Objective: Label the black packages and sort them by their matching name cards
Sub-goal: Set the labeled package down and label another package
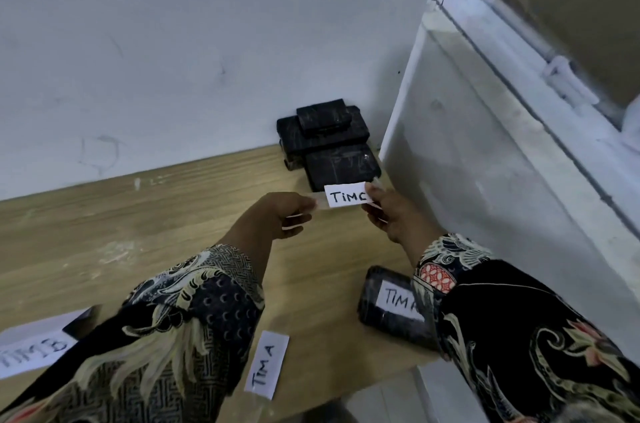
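A white paper label reading "TIM C" (347, 198) with clear tape at its ends is stretched between my two hands above the wooden table (145, 225). My left hand (280, 214) pinches its left tape end and my right hand (388, 211) pinches its right end. Just behind the label, a stack of black packages (329, 138) sits in the table's far right corner. A black package labelled "TIM A" (388, 305) lies near my right sleeve, partly covered by it. A loose "TIM A" label (266, 365) lies at the front edge.
A white card reading "TIM B" (34, 350) with a dark object on it lies at the front left, partly under my left sleeve. A white wall stands behind the table; a white ledge and window frame (502, 111) close off the right side.
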